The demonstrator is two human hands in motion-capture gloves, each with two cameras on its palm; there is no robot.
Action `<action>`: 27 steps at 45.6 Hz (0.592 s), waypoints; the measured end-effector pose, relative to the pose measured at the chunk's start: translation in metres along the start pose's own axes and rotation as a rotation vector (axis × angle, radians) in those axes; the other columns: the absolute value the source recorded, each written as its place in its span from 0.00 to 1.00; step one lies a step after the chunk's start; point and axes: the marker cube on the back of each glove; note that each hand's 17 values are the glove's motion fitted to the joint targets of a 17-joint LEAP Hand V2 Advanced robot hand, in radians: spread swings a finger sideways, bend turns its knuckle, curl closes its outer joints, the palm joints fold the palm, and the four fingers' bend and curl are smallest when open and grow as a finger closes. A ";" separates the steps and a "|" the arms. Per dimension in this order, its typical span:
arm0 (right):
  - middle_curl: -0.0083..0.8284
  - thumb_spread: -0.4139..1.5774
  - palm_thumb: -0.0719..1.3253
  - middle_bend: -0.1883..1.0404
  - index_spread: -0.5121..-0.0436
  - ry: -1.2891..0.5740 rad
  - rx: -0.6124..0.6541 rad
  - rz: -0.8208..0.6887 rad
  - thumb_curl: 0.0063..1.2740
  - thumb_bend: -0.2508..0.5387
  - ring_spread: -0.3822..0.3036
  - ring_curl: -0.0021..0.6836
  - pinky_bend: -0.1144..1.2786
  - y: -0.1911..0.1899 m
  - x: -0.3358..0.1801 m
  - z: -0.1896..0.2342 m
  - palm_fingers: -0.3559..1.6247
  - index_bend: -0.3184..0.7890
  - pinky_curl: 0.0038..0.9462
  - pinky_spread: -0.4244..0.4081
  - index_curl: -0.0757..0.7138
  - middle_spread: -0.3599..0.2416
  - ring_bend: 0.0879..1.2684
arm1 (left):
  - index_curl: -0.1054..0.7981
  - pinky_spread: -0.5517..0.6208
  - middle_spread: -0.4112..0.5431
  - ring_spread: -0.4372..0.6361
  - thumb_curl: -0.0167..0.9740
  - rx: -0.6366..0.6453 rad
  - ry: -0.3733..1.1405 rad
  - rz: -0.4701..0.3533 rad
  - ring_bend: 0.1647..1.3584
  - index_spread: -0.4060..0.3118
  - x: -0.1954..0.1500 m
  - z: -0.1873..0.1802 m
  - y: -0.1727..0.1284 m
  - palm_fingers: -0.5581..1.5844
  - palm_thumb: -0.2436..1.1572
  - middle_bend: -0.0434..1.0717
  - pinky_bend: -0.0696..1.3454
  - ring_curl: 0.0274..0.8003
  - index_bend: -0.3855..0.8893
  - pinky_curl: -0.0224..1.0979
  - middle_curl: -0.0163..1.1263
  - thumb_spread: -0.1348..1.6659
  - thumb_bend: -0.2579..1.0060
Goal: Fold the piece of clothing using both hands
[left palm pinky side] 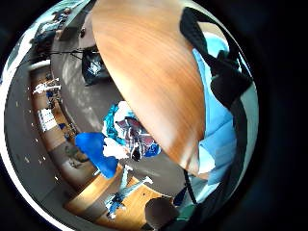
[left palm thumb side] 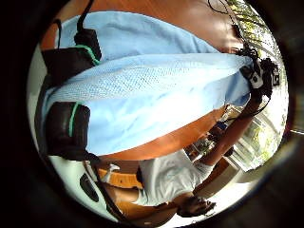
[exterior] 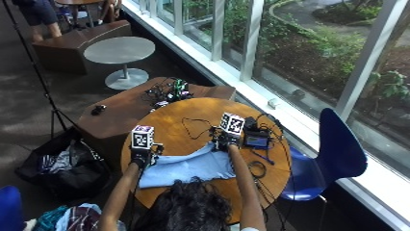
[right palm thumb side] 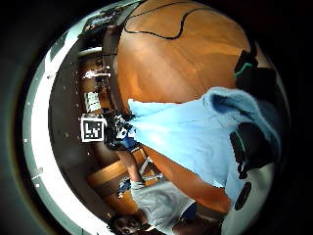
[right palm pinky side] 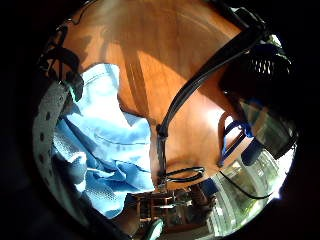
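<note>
Light-blue garment [exterior: 185, 168] lies on the round wooden tabletop [exterior: 192, 115], stretched between both hands. Left hand [exterior: 142, 155] and right hand [exterior: 225, 140] each have fingers curled, pinching an edge. Fold underway; next, carry both edges across together.

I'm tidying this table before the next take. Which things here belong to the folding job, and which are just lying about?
Job: light blue garment; left hand and right hand, each gripping an edge of it.

Lying about: black cables, small device, blue chair.
</note>
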 end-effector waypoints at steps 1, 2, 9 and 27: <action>0.55 0.71 0.86 0.38 0.53 -0.009 0.026 -0.006 0.31 0.43 0.22 0.69 0.40 0.003 0.001 -0.001 0.78 0.37 0.42 0.23 0.43 0.34 0.58 | 0.51 0.31 0.06 0.05 0.36 0.068 0.008 0.055 0.58 0.16 0.001 -0.001 -0.005 0.82 0.68 0.45 0.18 0.58 0.42 0.37 0.46 0.77 0.24; 0.56 0.71 0.87 0.39 0.54 -0.019 0.071 -0.016 0.31 0.42 0.22 0.69 0.40 0.006 0.002 -0.002 0.78 0.37 0.42 0.23 0.43 0.34 0.58 | 0.51 0.31 0.06 0.05 0.36 0.129 0.016 0.095 0.58 0.16 0.001 -0.002 -0.008 0.82 0.69 0.45 0.18 0.58 0.42 0.37 0.46 0.77 0.24; 0.55 0.74 0.87 0.33 0.56 -0.067 0.548 0.078 0.32 0.41 0.34 0.66 0.33 0.062 0.034 0.004 0.57 0.48 0.43 0.46 0.51 0.42 0.40 | 0.50 0.36 0.10 0.08 0.35 0.595 -0.097 -0.020 0.54 0.22 -0.003 -0.001 0.025 0.70 0.69 0.38 0.19 0.57 0.39 0.39 0.45 0.78 0.23; 0.49 0.80 0.56 0.28 0.67 0.141 0.501 0.490 0.27 0.27 0.49 0.64 0.44 0.111 0.092 0.094 0.52 0.28 0.45 0.61 0.39 0.63 0.44 | 0.55 0.52 0.21 0.24 0.31 0.639 -0.141 0.007 0.24 0.26 0.036 0.076 0.027 0.60 0.56 0.17 0.20 0.43 0.44 0.40 0.38 0.81 0.18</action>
